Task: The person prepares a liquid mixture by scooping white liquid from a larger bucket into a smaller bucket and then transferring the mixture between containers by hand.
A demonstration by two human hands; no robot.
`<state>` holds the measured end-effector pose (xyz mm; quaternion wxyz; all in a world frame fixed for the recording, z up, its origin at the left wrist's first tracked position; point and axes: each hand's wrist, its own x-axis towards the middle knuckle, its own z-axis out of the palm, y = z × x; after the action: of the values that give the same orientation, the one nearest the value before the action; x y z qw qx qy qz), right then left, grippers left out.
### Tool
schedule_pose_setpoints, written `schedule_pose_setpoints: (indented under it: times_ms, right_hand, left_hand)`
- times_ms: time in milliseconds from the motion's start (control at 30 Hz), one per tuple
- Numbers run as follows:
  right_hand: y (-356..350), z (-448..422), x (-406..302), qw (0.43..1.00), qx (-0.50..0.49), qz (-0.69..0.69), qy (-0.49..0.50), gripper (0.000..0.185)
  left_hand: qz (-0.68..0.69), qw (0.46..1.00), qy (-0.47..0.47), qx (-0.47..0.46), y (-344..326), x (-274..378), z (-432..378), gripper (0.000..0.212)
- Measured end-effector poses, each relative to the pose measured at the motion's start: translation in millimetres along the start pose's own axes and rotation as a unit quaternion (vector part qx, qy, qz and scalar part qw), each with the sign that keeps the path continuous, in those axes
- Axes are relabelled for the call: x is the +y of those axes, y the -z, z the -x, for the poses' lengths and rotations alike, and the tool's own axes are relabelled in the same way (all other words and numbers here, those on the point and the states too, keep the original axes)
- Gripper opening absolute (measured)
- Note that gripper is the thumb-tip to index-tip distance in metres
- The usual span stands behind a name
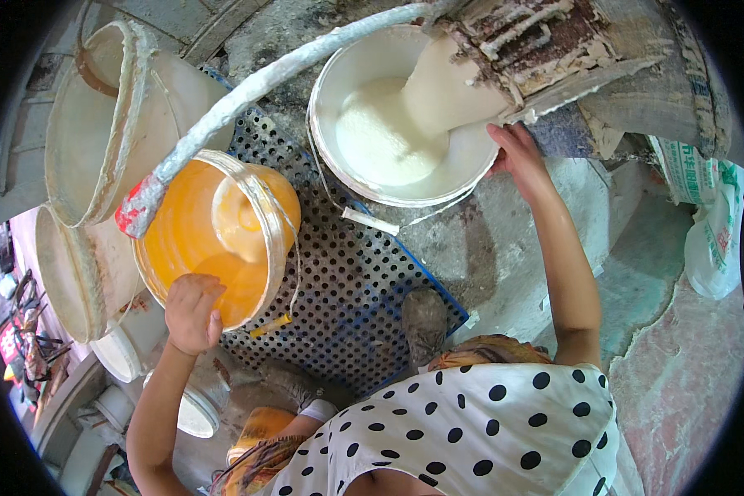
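Pale creamy slurry (456, 87) pours from a crusted metal chute (533, 49) into a white plastic bucket (403, 196). My right hand (519, 155) grips that bucket's rim at its right side. An orange plastic bucket (282, 201) leans on its side at the left, its mouth facing left and its inside wet with a little liquid. My left hand (193, 313) holds the lower edge of its rim. Above the orange bucket's mouth hangs a slurry-coated bar (254, 80) with a red tip.
Large crusted buckets (192, 93) (118, 248) lie stacked at the left, with smaller white containers (198, 412) below. A blue-edged perforated mat (341, 279) lies underfoot, beside a shoe (424, 322). Printed plastic bags (713, 248) hang at the right.
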<state>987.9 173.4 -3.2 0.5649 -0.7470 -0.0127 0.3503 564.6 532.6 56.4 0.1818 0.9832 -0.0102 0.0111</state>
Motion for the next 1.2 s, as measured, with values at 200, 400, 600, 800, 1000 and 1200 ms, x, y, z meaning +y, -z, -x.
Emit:
schedule_pose_setpoints:
  times_ms: [200,400,600,800,1000,1200]
  right_hand:
    - [-6.0,9.3,13.0,0.999,0.043,-0.009,0.027,0.042]
    - [-15.3,51.9,25.9,0.994,0.093,-0.048,0.007,0.058]
    - [1.9,55.3,28.1,0.999,0.024,-0.03,-0.019,0.068]
    - [15.0,39.9,11.4,0.999,0.045,-0.02,-0.012,0.062]
    - [-8.1,68.7,-20.6,0.851,0.116,0.361,0.363,0.024]
    - [-53.5,-5.2,-19.6,0.693,-0.385,0.569,0.219,0.018]
  left_hand:
    - [-0.001,1.0,0.009,-0.005,0.5,1.4,1.4,0.035]
    - [-0.002,1.0,0.001,0.016,0.5,5.2,1.4,0.028]
    - [-0.009,1.0,0.002,0.008,-0.2,5.3,4.2,0.028]
    - [-0.003,1.0,-0.002,0.019,1.9,8.7,-0.9,0.027]
    - [-0.008,1.0,0.008,0.021,2.6,8.7,5.9,0.027]
    - [0.003,1.0,0.002,0.019,0.8,7.8,-0.8,0.028]
